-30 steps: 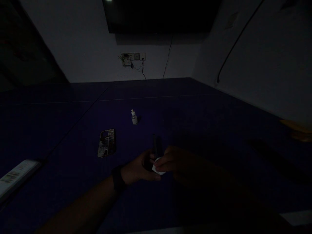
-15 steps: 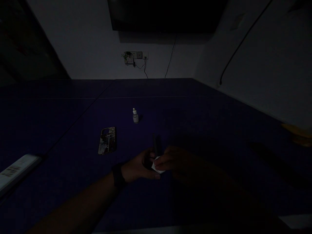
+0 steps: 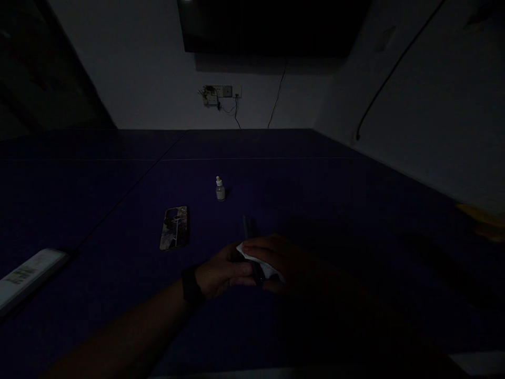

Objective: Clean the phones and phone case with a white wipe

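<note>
My left hand [image 3: 223, 272], with a dark band on its wrist, is closed around a dark slim phone [image 3: 258, 275], its thumb lying along the near part. The phone's far end sticks out beyond my fingers, and its middle is covered. My right hand [image 3: 272, 253] presses a crumpled white wipe [image 3: 260, 262] over the phone; its fingers lie on top of the wipe and are partly lost in shadow. Left of my hands, a phone case [image 3: 174, 228] with a dark picture and a camera cutout lies flat. A small dropper bottle [image 3: 220, 190] with a white cap stands beyond.
The dark blue-purple table [image 3: 130, 295] reaches to the wall, with seams across it. A long white box [image 3: 29, 276] lies at the left edge. Something yellow [image 3: 483, 216] is at the far right. Wall sockets [image 3: 221, 92] with cables sit below a dark screen [image 3: 272, 26].
The phone has turned in my left hand, whose thumb now lies over it. My right hand has spread the wipe further across the phone. The case and bottle have stayed put.
</note>
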